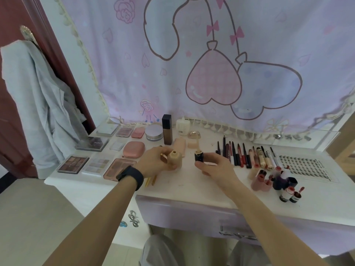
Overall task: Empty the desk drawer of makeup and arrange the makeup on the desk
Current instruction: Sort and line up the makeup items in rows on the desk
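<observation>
My left hand (pixel 155 160) grips a small beige foundation bottle (pixel 175 158) with its neck uncovered, just above the white desk (pixel 192 187). My right hand (pixel 213 166) pinches the bottle's dark cap (pixel 199 156), held a little to the right of the bottle and apart from it. Eyeshadow palettes (pixel 74 163) and pink compacts (pixel 134 149) lie in rows at the left. Pencils and liners (pixel 244 155) lie side by side at the right. Small lip tint bottles (pixel 282 183) stand near the front right. The lilac drawer (pixel 221 217) below the desk edge looks pushed in.
A tall brown bottle (pixel 167 132), a round powder jar (pixel 153 132) and a white item (pixel 183 126) stand at the back. A lash tray (pixel 305 166) lies far right. A grey garment (pixel 38 104) hangs on the door at the left. A patterned curtain (pixel 211 54) hangs behind.
</observation>
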